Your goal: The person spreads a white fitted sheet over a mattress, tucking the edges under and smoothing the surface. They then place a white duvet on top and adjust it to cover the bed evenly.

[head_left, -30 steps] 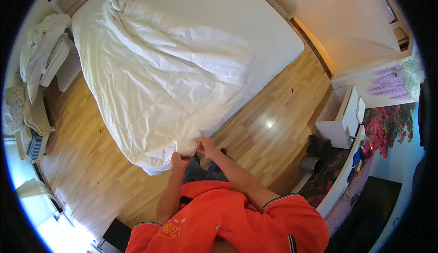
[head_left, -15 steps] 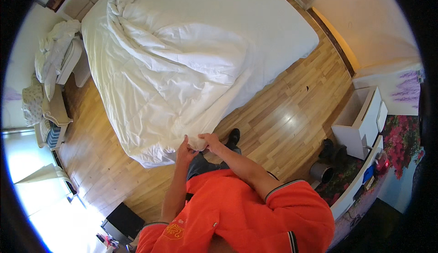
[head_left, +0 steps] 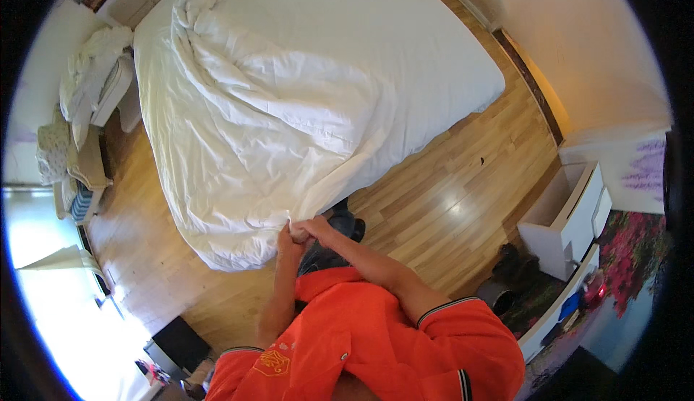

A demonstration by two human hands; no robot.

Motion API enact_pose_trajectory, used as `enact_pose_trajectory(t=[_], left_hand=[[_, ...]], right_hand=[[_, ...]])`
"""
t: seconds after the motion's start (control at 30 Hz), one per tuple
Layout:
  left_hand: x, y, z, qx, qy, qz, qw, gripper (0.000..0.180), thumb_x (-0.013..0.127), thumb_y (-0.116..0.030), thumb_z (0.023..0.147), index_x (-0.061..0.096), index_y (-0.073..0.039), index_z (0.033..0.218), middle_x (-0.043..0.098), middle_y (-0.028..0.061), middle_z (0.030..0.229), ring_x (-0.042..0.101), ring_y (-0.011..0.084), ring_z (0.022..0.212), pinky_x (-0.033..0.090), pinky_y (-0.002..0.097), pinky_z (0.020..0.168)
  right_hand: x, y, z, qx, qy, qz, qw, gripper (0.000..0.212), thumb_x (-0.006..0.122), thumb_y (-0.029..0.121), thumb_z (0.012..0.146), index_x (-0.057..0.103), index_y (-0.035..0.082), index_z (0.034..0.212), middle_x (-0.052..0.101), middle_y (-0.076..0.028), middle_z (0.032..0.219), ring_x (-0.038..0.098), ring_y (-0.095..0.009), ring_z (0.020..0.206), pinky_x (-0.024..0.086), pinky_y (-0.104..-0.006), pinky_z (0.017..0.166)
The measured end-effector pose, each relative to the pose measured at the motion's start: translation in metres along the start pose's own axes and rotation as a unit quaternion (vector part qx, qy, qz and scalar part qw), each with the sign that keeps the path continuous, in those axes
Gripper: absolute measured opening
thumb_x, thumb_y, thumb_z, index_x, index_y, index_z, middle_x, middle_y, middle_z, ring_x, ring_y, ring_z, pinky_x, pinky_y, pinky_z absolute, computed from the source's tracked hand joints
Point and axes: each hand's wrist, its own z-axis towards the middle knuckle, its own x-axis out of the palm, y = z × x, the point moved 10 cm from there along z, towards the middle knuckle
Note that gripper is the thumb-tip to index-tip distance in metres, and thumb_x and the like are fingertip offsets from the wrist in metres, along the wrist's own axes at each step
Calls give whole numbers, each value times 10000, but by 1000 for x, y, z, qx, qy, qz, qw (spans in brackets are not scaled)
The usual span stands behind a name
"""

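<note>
from the head camera, a person in an orange-red shirt (head_left: 412, 350) grips the near edge of a white duvet (head_left: 224, 162). the left hand (head_left: 288, 242) is closed, fingers pinched on a bit of cloth; the right hand (head_left: 314, 230), just beside it, is also closed on the fabric, its fingertips partly hidden. the duvet spreads ahead of the hands and to their left, rumpled and creased, a thick twisted fold trailing toward the far end, its near edge draped over the bed's end. ahead and to the right of the hands, the bed (head_left: 434, 69) shows a smooth white cover.

well to the right of the hands, a white cabinet (head_left: 567, 242) has an open-topped compartment with a brownish inner wall in sight. nearer the hands on that side is a dark cylindrical bin (head_left: 495, 296), its contents too dark to make out. below the left hand, a yellow crest-shaped emblem (head_left: 273, 363) marks the shirt, with small pale marks above it, too small to read.
</note>
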Motion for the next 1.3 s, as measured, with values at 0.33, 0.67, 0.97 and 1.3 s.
enact_pose_trajectory(t=[0.33,0.67,0.97,1.3], left_hand=[[-38,-7,-25,20,-9,219,976,358,501,-228,889,568,18,1140,618,169,1128,604,312,1041,499,464,908],[6,40,42,-18,-11,-176,984,714,571,-576,829,447,-57,1303,505,153,1289,500,350,1157,430,509,961],[211,123,68,-179,-45,-52,982,717,599,-641,754,520,-89,1205,574,98,1116,525,351,1010,412,509,940],[194,131,103,-26,-32,34,999,343,413,-218,927,558,-32,1175,613,135,1135,609,305,985,499,498,856]], right_hand=[[-179,94,76,-78,-105,336,933,412,671,256,815,552,-11,1104,610,-128,1023,604,-251,875,504,-432,692],[-258,108,89,-87,-111,-60,988,189,644,137,775,687,-2,895,616,-107,745,524,-211,500,400,-350,426],[-216,96,48,198,37,48,978,196,722,182,698,655,48,824,595,-89,773,578,-235,671,445,-385,521],[-227,148,67,277,166,186,928,427,691,415,774,609,92,1041,649,-88,1015,629,-269,911,509,-451,817]])
